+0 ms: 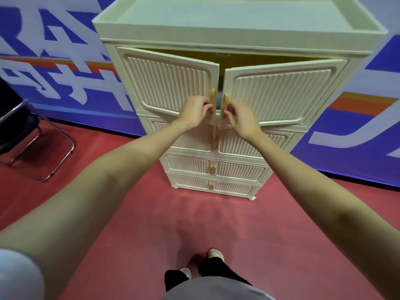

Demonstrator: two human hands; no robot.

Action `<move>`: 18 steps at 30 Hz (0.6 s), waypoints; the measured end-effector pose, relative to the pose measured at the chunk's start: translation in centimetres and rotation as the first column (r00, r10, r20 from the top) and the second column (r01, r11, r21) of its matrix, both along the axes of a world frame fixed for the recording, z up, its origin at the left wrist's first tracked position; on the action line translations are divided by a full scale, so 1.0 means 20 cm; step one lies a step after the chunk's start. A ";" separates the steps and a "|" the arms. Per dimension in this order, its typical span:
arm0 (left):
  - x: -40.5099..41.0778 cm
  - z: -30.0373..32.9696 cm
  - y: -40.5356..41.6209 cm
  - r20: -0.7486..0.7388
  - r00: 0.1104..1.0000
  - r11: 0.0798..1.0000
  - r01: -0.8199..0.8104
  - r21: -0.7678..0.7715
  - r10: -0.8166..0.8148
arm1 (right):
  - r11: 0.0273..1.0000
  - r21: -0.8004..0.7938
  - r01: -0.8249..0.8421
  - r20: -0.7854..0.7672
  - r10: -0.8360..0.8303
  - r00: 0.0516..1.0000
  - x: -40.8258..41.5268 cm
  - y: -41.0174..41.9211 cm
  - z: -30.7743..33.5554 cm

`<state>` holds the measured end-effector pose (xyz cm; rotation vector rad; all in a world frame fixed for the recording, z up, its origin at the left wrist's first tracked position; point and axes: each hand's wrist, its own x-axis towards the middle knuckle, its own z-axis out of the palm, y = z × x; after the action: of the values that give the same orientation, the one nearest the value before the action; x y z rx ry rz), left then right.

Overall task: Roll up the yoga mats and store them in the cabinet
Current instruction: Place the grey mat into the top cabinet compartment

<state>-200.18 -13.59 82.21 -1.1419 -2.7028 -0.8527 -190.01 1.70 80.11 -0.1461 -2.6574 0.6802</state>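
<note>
Cream plastic makes up the cabinet (216,87), which stands on a red floor (151,213) against a blue and white wall banner (65,83). Both arms reach out straight from the person toward the top pair of doors.

The left hand (193,112) is curled, and its fingers wrap the orange left handle (213,99). The right hand (242,119) is curled too, and its fingers close on the orange right handle (225,103). Both hands hold tight near the low ends of the handles.

The left door (166,83) and the right door (279,92) are each swung partly out. A thin gap shows between them where the handles almost meet. Above the doors, a dark yellow strip of the inside can be seen. Something grey shows in the gap, but it is too small to tell what it is. No mat can be seen clearly.

Three lower rows of doors are shut. The cabinet top has a raised rim.

A black chair (19,131) with a metal frame sits well off to the left. The floor before the cabinet is bare, and the person's shoes (215,254) stand back from it.
</note>
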 end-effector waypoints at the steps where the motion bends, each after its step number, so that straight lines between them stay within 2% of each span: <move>1: -0.03 0.00 0.03 0.000 1.000 1.000 -0.007 -0.008 0.007 | 1.000 -0.010 0.020 0.002 -0.020 1.000 -0.04 0.00 0.00; 9: -0.14 -0.01 0.18 0.017 0.997 0.997 -0.071 0.024 0.071 | 0.981 -0.065 0.185 0.012 -0.184 0.983 -0.30 0.03 0.01; 18: -0.18 -0.03 0.20 0.036 0.995 0.994 -0.094 0.047 0.092 | 0.983 -0.001 0.182 0.021 -0.182 0.983 -0.34 0.07 0.00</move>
<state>-203.81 -9.69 81.69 -0.9924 -2.7220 -0.9262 -196.84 3.04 80.09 -0.3933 -2.6212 0.6258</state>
